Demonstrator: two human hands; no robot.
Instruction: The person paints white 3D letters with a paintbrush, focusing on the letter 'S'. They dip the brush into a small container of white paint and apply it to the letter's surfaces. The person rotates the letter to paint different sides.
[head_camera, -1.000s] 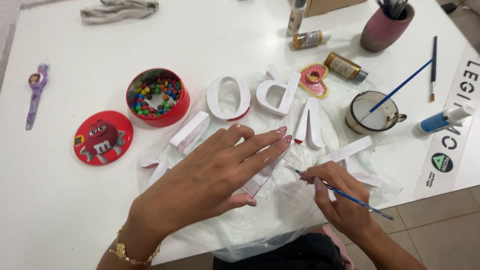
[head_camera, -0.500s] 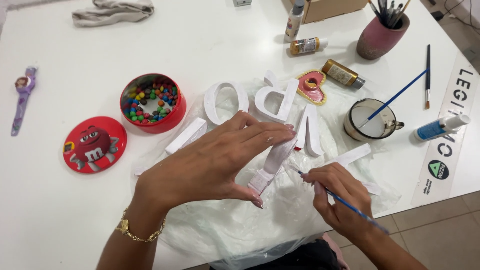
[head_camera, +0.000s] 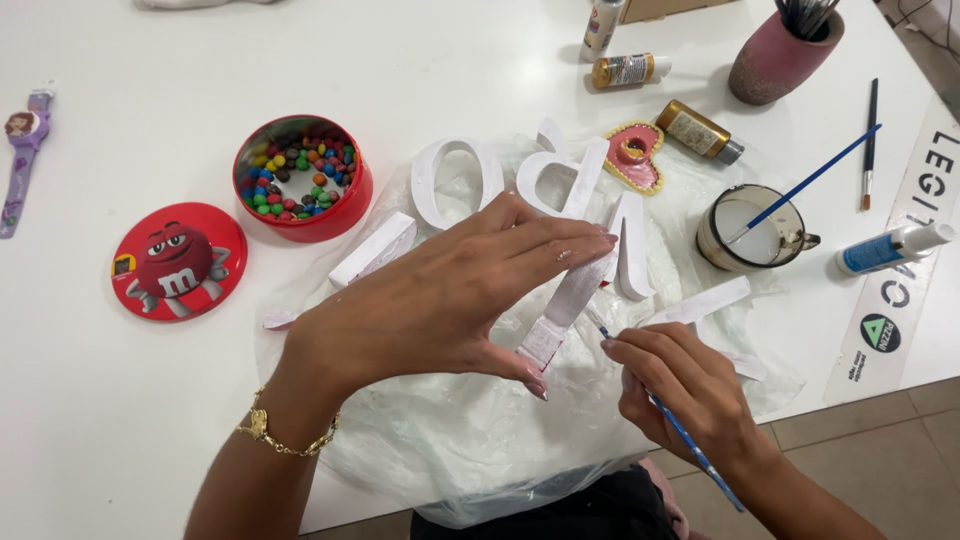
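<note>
A white letter piece (head_camera: 565, 305) stands tilted on a sheet of clear plastic (head_camera: 470, 440) spread over the white tabletop (head_camera: 150, 420), pinched between the thumb and fingertips of the left hand (head_camera: 450, 295), whose fingers arch over its top edge. The right hand (head_camera: 690, 385), closed around a thin blue-handled paintbrush (head_camera: 690, 440), brings the brush tip just beside the piece's lower right edge. A gold chain bracelet (head_camera: 275, 435) circles the left wrist.

More white letters lie on the plastic beyond the hands: a round one (head_camera: 445, 180), one with a closed loop (head_camera: 555, 175), an angled one (head_camera: 630, 255), plus flat strips to the left (head_camera: 372, 250) and right (head_camera: 700, 300). A pink heart (head_camera: 632, 155) with a gold rim sits just behind them.

To the left stand an open red tin of coloured candies (head_camera: 300, 180) and, beside it, its red lid (head_camera: 178, 260); a purple toy watch (head_camera: 22, 150) lies near the far left edge. To the right, a cup of white paint (head_camera: 750, 235) holds a second blue brush (head_camera: 810, 185). Near it are a gold paint bottle (head_camera: 698, 130), a blue-and-white tube (head_camera: 890, 248), a dark brush (head_camera: 870, 140) lying flat, and a pink pot (head_camera: 780, 60) holding brushes.
</note>
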